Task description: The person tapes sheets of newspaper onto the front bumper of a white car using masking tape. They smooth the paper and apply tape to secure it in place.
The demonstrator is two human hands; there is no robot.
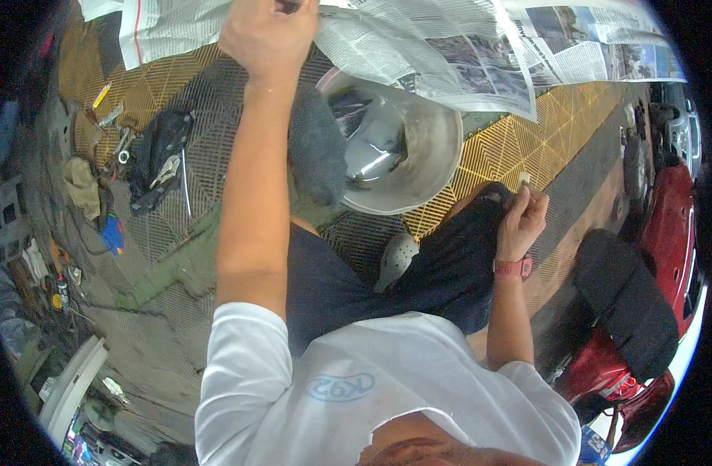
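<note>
My left hand reaches up to the top edge of the view, its fingers curled at a newspaper sheet. The fingertips are partly cut off, but the sheet hangs in folds from beside them. My right hand, with a red watch on the wrist, is raised over my right knee. Between its thumb and fingertips it pinches a small pale piece that looks like a bit of tape. A large, round, light-coloured basin with shiny, reflecting contents stands between my legs and the newspaper.
A dark bag with pliers and a thin metal rod lies on the grated floor at left. More tools and clutter line the left side. A red car part and a black cushion-like piece are at right.
</note>
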